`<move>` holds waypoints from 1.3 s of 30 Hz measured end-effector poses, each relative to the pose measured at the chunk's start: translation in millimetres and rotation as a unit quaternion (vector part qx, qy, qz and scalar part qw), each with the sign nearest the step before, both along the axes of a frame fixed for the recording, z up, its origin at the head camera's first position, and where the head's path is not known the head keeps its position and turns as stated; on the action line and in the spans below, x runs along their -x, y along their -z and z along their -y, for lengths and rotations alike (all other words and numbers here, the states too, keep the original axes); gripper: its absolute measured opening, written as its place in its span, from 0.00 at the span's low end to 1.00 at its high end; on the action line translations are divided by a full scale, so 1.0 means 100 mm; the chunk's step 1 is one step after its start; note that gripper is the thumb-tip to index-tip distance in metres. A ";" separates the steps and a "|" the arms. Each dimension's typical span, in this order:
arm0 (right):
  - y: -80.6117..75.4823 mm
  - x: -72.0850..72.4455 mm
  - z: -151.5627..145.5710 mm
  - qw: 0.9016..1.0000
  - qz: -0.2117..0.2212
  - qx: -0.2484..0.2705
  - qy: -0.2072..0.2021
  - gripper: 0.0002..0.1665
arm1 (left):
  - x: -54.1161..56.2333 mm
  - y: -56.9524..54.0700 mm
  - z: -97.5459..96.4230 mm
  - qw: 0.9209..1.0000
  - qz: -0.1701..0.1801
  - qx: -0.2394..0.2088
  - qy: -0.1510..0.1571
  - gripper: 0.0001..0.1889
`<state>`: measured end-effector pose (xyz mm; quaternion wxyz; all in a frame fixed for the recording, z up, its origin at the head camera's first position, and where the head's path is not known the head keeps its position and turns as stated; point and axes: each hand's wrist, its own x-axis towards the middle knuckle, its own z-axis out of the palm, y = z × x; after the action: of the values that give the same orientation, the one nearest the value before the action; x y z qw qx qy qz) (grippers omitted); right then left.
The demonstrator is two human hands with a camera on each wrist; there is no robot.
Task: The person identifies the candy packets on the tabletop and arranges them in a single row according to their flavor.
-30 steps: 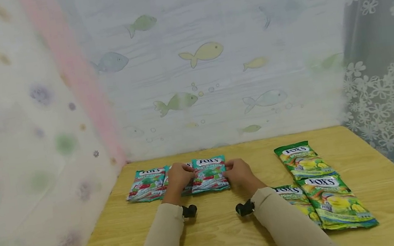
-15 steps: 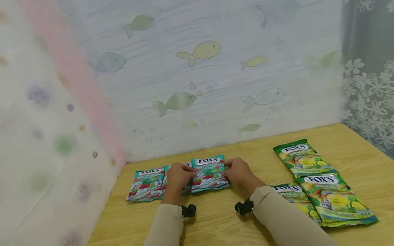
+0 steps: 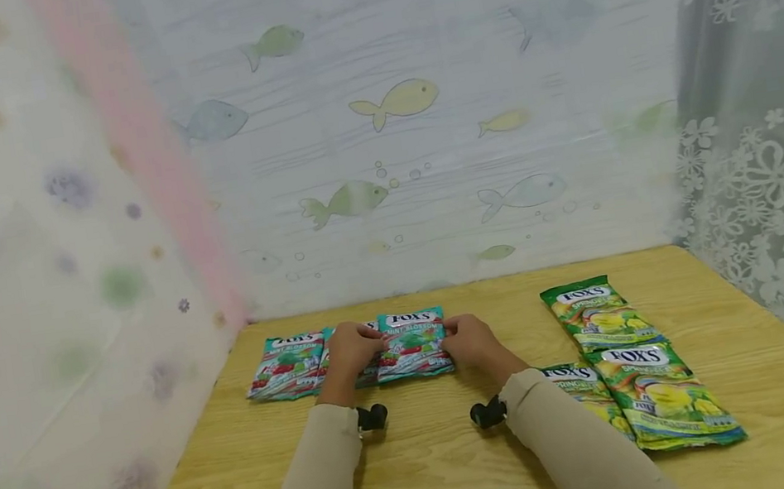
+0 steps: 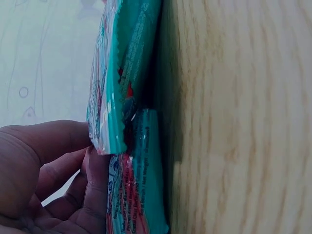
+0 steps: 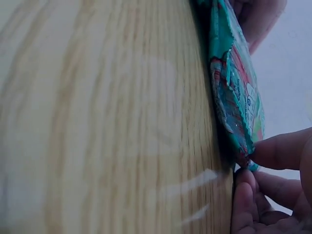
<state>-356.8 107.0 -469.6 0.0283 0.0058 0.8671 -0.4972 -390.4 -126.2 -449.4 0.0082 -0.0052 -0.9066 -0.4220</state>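
A teal candy bag [image 3: 412,345] marked FOX'S Mint Blossom lies at the right end of a row on the table. My left hand [image 3: 353,352] pinches its left edge between thumb and fingers, while the right hand [image 3: 477,344] pinches its right edge. In the left wrist view, this bag's edge overlaps the neighbouring teal bag [image 4: 141,190], which is partly hidden behind the left hand in the head view. Another teal bag [image 3: 287,366] ends the row on the left. In the right wrist view, the thumb [image 5: 280,150] sits on the held bag's corner with fingers underneath.
Three green FOX'S candy bags lie on the right: one at the back [image 3: 600,311], one in front [image 3: 669,398], and one [image 3: 582,393] partly covered by the right sleeve. The wooden table [image 3: 424,474] meets a fish-printed curtain [image 3: 433,214] along its back edge.
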 end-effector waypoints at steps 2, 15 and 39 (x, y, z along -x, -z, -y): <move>0.00 0.00 -0.01 1.000 0.002 0.004 -0.006 0.30 | -0.02 0.00 0.00 1.000 0.000 0.001 0.000 0.08; -0.14 0.00 -0.20 0.998 -0.011 0.002 -0.068 0.30 | -0.13 -0.06 -0.08 0.998 -0.005 -0.019 0.055 0.22; -0.60 -0.33 -1.24 0.990 -0.098 -0.026 -0.094 0.28 | -0.35 -0.23 -0.99 0.980 -0.030 -0.132 0.148 0.39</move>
<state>-324.0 231.4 -409.4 -0.0109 -0.1237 0.8750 -0.4679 -354.9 -26.9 -426.6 -0.0263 -0.1506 -0.8316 -0.5340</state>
